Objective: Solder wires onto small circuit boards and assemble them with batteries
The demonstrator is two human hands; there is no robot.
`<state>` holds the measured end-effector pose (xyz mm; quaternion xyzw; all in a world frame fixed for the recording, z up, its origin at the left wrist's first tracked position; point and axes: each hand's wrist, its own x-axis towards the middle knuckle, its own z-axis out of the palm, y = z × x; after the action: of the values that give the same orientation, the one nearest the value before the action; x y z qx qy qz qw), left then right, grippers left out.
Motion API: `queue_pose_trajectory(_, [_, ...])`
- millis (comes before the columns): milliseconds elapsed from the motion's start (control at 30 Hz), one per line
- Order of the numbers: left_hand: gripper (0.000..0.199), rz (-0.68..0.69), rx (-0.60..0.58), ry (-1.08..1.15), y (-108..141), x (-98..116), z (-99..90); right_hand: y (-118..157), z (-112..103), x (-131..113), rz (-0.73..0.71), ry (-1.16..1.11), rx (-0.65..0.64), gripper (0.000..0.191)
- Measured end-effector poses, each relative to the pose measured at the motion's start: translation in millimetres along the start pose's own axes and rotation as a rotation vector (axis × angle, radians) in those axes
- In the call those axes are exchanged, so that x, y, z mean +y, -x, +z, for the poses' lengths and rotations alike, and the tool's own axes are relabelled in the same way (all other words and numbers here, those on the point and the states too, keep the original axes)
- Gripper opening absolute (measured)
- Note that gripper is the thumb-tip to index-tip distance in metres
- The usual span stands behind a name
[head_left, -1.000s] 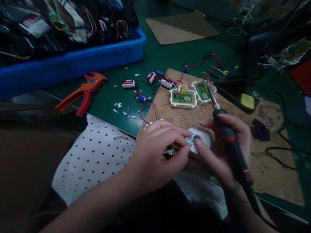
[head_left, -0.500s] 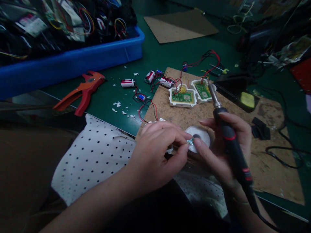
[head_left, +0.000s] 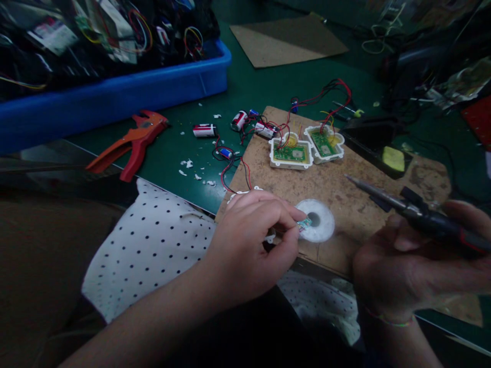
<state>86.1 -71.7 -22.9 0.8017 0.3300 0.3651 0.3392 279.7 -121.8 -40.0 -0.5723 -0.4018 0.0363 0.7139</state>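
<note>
Between thumb and forefinger, my left hand [head_left: 257,240] pinches a small green circuit board [head_left: 305,224]. Just behind the board lies a white spool of solder [head_left: 324,225], flat on the brown board. Under my left hand a white housing [head_left: 245,193] is mostly covered; red and black wires run from it. My right hand [head_left: 414,266], at the right, is closed round a black soldering iron [head_left: 433,220], its metal tip pointing left over the brown board. Two white housings with green boards, a left one [head_left: 291,155] and a right one [head_left: 324,143], sit farther back.
Red wire strippers [head_left: 134,143] lie left on the green table [head_left: 184,199], near white scraps and wired batteries [head_left: 205,130]. A blue bin [head_left: 172,79] full of wired parts stands back left. A yellow sponge [head_left: 393,159] sits in a black holder by the brown board [head_left: 330,189].
My right hand has moved right, away from the small circuit board, and the soldering iron has swung from upright to pointing left. My left hand has stayed in place.
</note>
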Motion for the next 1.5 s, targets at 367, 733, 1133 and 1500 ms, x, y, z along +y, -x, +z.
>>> queue_pose_trajectory(367, [0.013,-0.021,-0.010,0.001,-1,1,0.4,3,6,3,-0.116,-0.073,0.210,0.026])
queue_pose_trajectory(733, [0.013,-0.028,-0.005,0.008,-1,2,-0.1,6,7,-8,-0.069,-0.056,0.111,0.019])
queue_pose_trajectory(1133, [0.013,-0.036,0.015,0.006,0,3,0.3,6,14,0,-0.099,0.001,0.195,0.019])
queue_pose_trajectory(1500, [0.014,-0.048,0.000,-0.009,-2,6,-0.7,6,17,-2,-0.104,0.031,0.197,0.021])
